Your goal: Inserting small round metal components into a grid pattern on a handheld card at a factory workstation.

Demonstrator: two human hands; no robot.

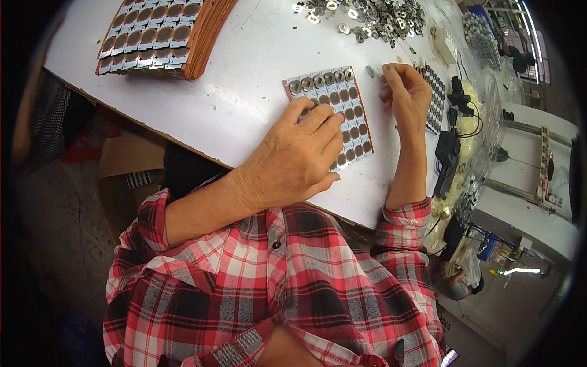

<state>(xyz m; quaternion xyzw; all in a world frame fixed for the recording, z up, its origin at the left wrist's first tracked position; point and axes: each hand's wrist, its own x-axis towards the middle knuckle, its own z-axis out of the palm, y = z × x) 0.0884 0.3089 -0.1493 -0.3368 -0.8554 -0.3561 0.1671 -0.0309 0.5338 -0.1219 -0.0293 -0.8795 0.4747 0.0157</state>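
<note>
One flat brown card (342, 110) lies on the white table (244, 92), with rows of round holes, and shiny metal bits sit in its top row. The left hand (299, 159) lies flat on the card with fingers spread, holding nothing. The right hand (406, 92) is just beside the card's right edge, fingers curled; I cannot tell if it pinches anything.

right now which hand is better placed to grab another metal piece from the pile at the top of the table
Probably the right hand: it is raised near the far edge, closest to the pile of metal pieces. The left hand lies flat on the grid sheet, pinning it down.
</note>
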